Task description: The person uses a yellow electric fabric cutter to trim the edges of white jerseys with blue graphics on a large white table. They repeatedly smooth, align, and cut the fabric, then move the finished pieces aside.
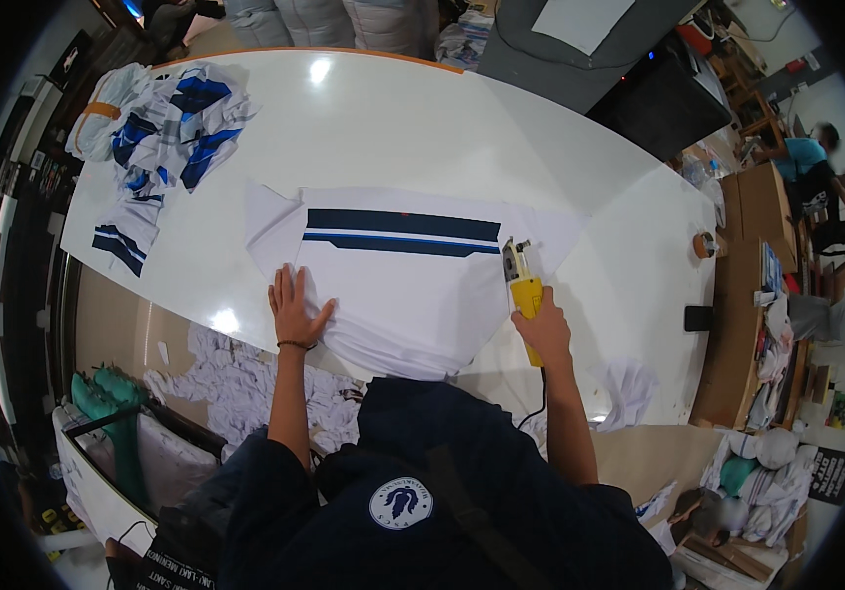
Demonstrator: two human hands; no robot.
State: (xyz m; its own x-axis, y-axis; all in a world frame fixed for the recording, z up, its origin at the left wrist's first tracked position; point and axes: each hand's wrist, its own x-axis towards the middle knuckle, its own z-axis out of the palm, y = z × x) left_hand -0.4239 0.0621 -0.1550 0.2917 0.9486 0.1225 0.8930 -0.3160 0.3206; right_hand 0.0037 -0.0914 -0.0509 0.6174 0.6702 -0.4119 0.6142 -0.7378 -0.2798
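Note:
A piece of white fabric (398,300) with a band of dark navy and blue stripes lies spread on the white table (363,118) before me. My left hand (297,313) presses flat on its left part, fingers spread. In my right hand (550,329) is a yellow electric fabric cutter (524,290), gripped around its body. The metal cutting head rests at the fabric's right side, just beyond the end of the stripes. A black cord trails from the cutter's lower end toward me. The blade's contact with the cloth is too small to make out.
Blue and white printed fabric pieces (201,123) are heaped at the far left. A tape roll (705,245) and a black phone (698,318) lie near the right edge. White scraps (245,379) cover the floor at left. Other people sit at far right.

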